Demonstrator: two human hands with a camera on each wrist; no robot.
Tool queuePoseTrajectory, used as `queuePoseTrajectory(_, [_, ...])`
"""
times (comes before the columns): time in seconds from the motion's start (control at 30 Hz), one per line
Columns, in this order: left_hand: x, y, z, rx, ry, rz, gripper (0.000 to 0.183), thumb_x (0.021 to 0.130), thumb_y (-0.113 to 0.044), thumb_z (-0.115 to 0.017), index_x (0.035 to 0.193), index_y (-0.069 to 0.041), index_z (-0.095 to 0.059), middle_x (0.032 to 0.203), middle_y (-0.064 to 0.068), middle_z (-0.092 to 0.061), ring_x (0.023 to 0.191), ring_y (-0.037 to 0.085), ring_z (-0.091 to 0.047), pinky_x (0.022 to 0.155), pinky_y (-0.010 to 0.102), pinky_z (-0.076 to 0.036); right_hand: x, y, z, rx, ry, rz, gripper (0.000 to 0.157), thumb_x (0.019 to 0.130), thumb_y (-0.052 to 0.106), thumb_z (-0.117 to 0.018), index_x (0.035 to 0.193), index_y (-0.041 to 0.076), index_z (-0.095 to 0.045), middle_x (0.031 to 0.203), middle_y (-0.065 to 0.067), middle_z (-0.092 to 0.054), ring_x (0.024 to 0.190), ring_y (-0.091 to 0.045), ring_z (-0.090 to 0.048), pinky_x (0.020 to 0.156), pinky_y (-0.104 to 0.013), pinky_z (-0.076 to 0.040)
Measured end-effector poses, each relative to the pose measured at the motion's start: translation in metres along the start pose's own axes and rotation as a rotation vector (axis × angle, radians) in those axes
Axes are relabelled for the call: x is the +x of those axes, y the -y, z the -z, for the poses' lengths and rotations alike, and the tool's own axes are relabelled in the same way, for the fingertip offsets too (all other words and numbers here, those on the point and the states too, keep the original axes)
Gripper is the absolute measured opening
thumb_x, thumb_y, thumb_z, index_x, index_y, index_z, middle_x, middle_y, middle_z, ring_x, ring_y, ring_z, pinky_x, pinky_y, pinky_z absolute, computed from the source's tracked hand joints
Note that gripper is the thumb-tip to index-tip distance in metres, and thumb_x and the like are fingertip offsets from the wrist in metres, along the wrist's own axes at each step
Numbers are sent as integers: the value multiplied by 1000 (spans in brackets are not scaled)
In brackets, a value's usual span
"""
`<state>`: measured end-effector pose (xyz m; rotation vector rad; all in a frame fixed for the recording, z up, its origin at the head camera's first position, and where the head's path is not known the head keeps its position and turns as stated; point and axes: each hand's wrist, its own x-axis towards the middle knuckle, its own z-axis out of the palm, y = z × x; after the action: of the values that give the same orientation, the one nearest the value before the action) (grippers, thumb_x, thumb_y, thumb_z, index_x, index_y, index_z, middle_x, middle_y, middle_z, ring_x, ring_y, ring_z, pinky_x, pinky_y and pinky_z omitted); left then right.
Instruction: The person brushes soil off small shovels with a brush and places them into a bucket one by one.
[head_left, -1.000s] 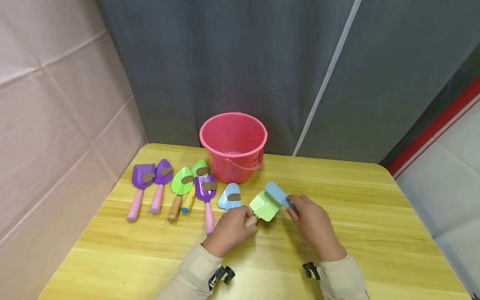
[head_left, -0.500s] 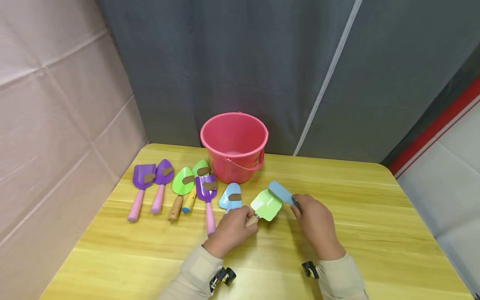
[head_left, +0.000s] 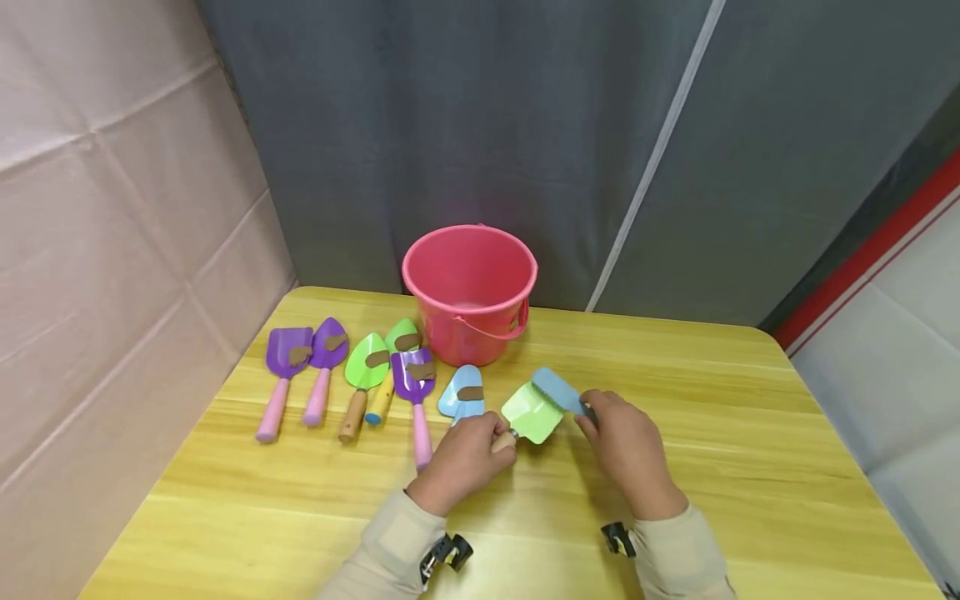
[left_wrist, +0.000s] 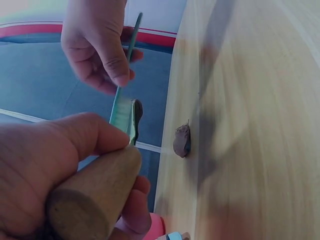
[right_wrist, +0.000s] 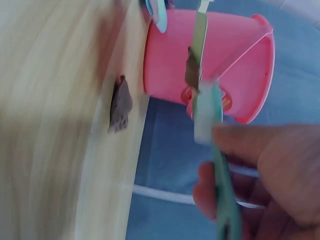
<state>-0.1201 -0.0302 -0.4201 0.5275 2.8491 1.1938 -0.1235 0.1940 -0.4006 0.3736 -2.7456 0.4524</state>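
My left hand (head_left: 461,458) grips the wooden handle (left_wrist: 95,192) of a small garden trowel, its light green blade (head_left: 525,421) held over the table. A blue scrub brush (head_left: 555,388) is in my right hand (head_left: 628,454), thumb and fingers around its handle. Its white bristles (right_wrist: 204,117) are against the face of the green blade, blurred in the right wrist view. On the blade's other side a brown patch (right_wrist: 192,70) shows. Below the tools, a brown lump (left_wrist: 182,141) lies on the table.
Several trowels with brown patches lie to the left, among them a purple trowel (head_left: 288,350), a green trowel (head_left: 363,367) and a blue trowel (head_left: 453,396). Behind them a pink bucket (head_left: 476,333) stands at the table's (head_left: 712,400) back edge, before a grey curtain (head_left: 480,125).
The brush has slid up and right along the green blade, then back down and left. My left hand and the trowel have hardly moved.
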Motion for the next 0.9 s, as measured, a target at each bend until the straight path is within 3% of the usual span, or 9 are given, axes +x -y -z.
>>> queuePoseTrajectory(0.07, [0, 0, -1, 0, 2, 4, 11, 81, -11, -68, 79, -13, -57, 64, -7, -48, 57, 9, -44, 55, 26, -40, 0, -2, 1, -17, -45, -51, 23, 83, 10, -80, 102, 2, -69, 84, -10, -67, 62, -23, -61, 52, -40, -49])
queuePoseTrajectory(0.13, [0, 1, -2, 3, 1, 7, 10, 81, -12, -67, 79, -14, -57, 64, -7, -48, 57, 9, -45, 54, 26, -41, 0, -4, 1, -12, -64, -50, 24, 83, 9, -80, 103, 1, -69, 87, -11, -68, 63, -23, -62, 52, -40, -49])
queuePoseTrajectory(0.3, [1, 2, -3, 4, 2, 19, 11, 82, -14, -67, 79, -15, -56, 65, -7, -49, 57, 9, -46, 53, 27, -41, 0, 0, -2, 44, 36, 118, 24, 83, 12, -82, 103, 7, -70, 88, -2, -67, 68, -14, -59, 59, -35, -51])
queuePoseTrajectory(0.4, [1, 1, -2, 2, 4, 20, 12, 82, -13, -68, 80, -14, -57, 66, -6, -49, 57, 10, -46, 53, 27, -41, 0, 4, -3, 57, 88, 167, 24, 82, 13, -82, 102, 10, -70, 85, 2, -65, 66, -9, -55, 60, -32, -49])
queuePoseTrajectory(0.7, [0, 2, -5, 4, 0, 22, 11, 81, -12, -68, 79, -13, -57, 65, -6, -49, 58, 10, -46, 54, 27, -41, -1, -6, 0, -24, -15, -17, 26, 83, 11, -81, 104, 3, -68, 83, -7, -65, 58, -18, -55, 50, -37, -46])
queuePoseTrajectory(0.9, [3, 3, -4, 4, -9, 7, 9, 81, -12, -67, 80, -12, -57, 65, -6, -49, 58, 9, -46, 54, 26, -41, 0, -3, -1, 35, 63, 142, 25, 82, 13, -82, 103, 8, -70, 86, 1, -66, 67, -11, -57, 60, -33, -50])
